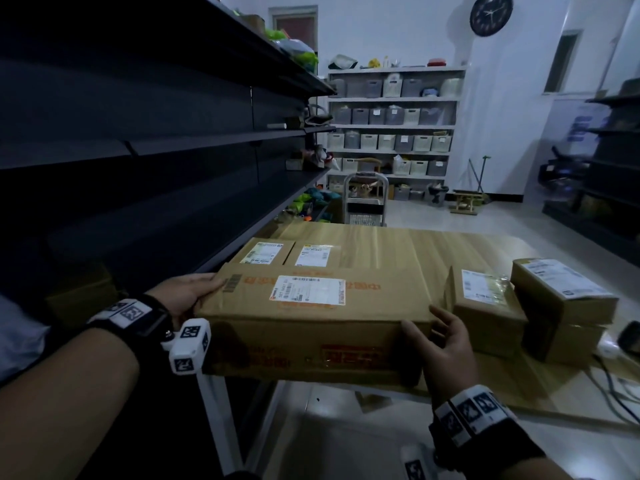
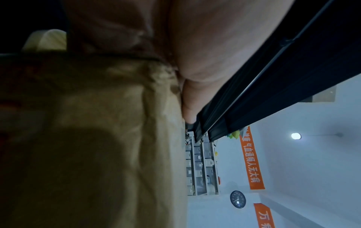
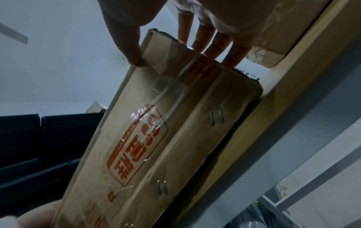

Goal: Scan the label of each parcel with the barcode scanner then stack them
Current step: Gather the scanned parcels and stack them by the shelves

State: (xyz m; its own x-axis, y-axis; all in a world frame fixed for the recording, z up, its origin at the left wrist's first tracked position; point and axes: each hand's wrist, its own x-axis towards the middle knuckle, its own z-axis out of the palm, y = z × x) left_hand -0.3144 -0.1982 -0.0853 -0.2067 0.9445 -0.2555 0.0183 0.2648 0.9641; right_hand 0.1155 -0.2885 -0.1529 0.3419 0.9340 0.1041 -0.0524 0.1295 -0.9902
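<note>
While held, parcel (image 1: pixel 311 317) lengthwise left-right

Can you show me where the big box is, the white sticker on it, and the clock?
big box (image 1: pixel 311 327): head view, on its front side.
white sticker (image 1: pixel 308 289): head view, on its middle, on the box's top.
clock (image 1: pixel 491 13): head view, on its dark face, high on the wall.

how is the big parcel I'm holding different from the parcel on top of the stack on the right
The big parcel is wide and flat; the top stacked parcel is much smaller and blockier. The big parcel is held at its ends by the left hand and right hand, over the table edge; the stacked parcel rests on another box. The big parcel carries orange printing; the stacked parcel shows none. Both are brown cardboard with white labels on top.
</note>
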